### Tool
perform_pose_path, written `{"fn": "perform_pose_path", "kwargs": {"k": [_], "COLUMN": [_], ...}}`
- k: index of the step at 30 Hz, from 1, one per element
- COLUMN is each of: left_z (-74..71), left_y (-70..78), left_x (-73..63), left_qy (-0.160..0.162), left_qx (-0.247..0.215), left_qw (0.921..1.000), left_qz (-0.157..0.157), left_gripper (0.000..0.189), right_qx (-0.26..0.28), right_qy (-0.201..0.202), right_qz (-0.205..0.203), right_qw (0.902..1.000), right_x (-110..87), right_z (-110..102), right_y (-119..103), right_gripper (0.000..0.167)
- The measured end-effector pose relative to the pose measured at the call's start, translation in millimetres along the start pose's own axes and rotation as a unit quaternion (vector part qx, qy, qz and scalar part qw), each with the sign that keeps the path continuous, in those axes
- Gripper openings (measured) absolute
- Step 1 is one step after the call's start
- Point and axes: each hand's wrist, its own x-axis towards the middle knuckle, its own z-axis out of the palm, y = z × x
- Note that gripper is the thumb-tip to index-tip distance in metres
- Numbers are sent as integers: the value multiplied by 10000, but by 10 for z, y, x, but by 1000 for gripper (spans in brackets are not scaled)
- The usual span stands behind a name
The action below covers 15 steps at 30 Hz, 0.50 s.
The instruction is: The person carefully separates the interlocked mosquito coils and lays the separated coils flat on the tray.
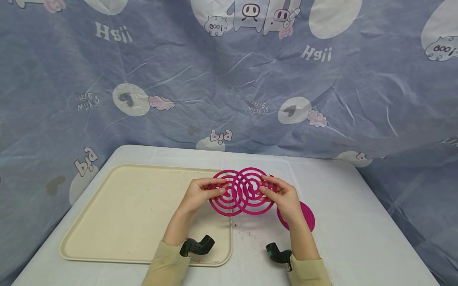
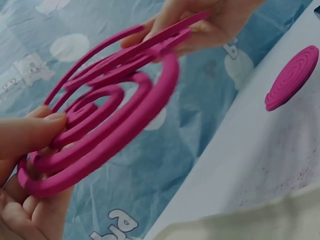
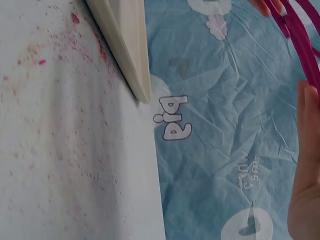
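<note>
Two magenta mosquito coils overlap in the air above the tray's right edge. My left hand (image 1: 197, 194) pinches the left coil (image 1: 218, 209) between thumb and fingers. The right coil (image 1: 260, 211) is gripped by my right hand (image 1: 286, 195) on its outer side. In the left wrist view the left coil (image 2: 107, 160) stands tilted, its rings spread apart, and the other coil (image 2: 165, 36) crosses its upper end. The right wrist view catches only the edge of a coil (image 3: 304, 45) beside the right hand (image 3: 307, 170).
A flat magenta coil (image 1: 308, 216), tightly wound, lies on the white table (image 1: 343, 238), partly hidden behind my right forearm. The large cream tray (image 1: 143, 214) covers the left side. Reddish crumbs (image 3: 75, 19) speckle the table near its edge. A blue printed cloth (image 1: 214, 79) hangs behind.
</note>
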Motion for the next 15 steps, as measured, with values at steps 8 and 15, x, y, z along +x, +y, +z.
{"fn": "perform_pose_path", "kwargs": {"k": [8, 15], "left_z": [167, 328], "left_y": [-15, -22], "left_x": [28, 45], "left_qy": [1035, 1885], "left_qx": [-610, -1201], "left_qw": [9923, 9742], "left_qz": [298, 328], "left_gripper": [29, 30], "right_qx": [650, 1314], "right_qy": [970, 1574], "right_qz": [-437, -563], "right_qw": [9922, 9771], "right_x": [10, 12], "right_z": [158, 296], "right_y": [-4, 5], "right_gripper": [38, 37]}}
